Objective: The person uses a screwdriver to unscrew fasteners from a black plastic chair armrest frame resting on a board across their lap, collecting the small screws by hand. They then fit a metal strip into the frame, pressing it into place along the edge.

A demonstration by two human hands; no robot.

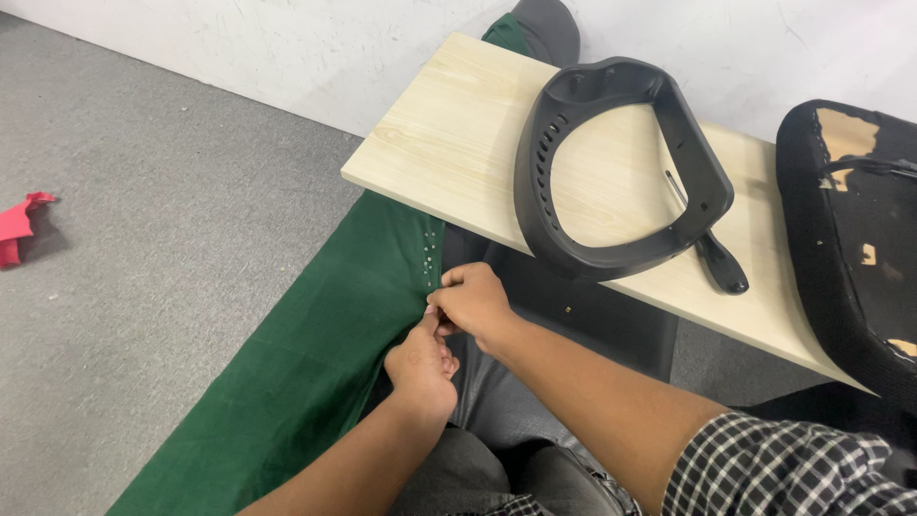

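The long strip of dark green woven fabric [315, 344] runs from the lower left of the grey carpeted floor [143, 239] up under the pale wooden board worktop [458, 134] and shows again beyond its far edge; along its right edge, just below the board, sits a short row of small shiny studs or pins [430, 260]. Both hands meet at this edge. The right hand [475, 304] is curled, its fingers [449, 279] pinched closed on the cloth's border just below the studs, and the left hand [421, 368] comes up from beneath with its fingertips pressed into the same spot, also closed; whether a small fastener sits between them cannot be told, since the hands cover it. Judging from this, the step in hand is working the fabric's edge at the next fixing point, where it overlaps the dark grey cloth-covered piece [497, 401] lying beside it. The next move would call for a steady pinch to keep the edge taut and aligned with the row already there. Further out, on the worktop lie a black curved plastic chair-back frame [544, 182] and a dark-handled screwdriver [712, 253] touching its lower side. A black, worn chair cushion with torn patches [850, 229] stands at the right, and a red scrap of cloth [19, 229] lies well apart on the floor at left.
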